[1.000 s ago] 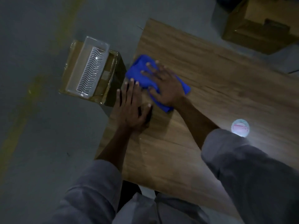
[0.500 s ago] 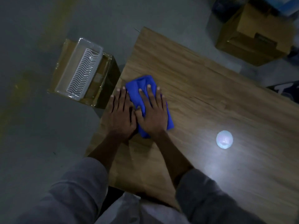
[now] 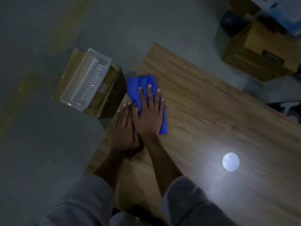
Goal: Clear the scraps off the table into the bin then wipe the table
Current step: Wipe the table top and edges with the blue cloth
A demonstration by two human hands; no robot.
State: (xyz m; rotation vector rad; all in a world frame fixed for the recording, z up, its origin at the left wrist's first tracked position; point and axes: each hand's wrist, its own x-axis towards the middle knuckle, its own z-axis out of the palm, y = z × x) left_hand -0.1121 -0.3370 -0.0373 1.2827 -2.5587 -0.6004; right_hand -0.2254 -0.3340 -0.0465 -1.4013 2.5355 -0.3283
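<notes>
Cloth (image 3: 142, 82) slid edgeward under flat right hand (image 3: 150, 118); left hand (image 3: 123, 132) flat on woodgrain table (image 3: 211, 111).

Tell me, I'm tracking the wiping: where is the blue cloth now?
In the head view, the blue cloth lies at the left edge of the table, under the right hand, beside the left hand.

- Looks like a storeroom / warehouse back area, not a home.
- Bare grey concrete floor (image 3: 40, 144) w/ a faded yellow painted stripe (image 3: 16, 101) on the left, like an aisle marking.
- Taped cardboard box (image 3: 105, 95) on the floor just left of the table, clear plastic tray (image 3: 86, 80) on top.
- More cardboard boxes (image 3: 260, 51) stacked on the floor, far right.
- Plain wood-laminate table (image 3: 211, 111), worktop style.
- Dim overall; one round bright light spot (image 3: 230, 161) on the tabletop, near right.
</notes>
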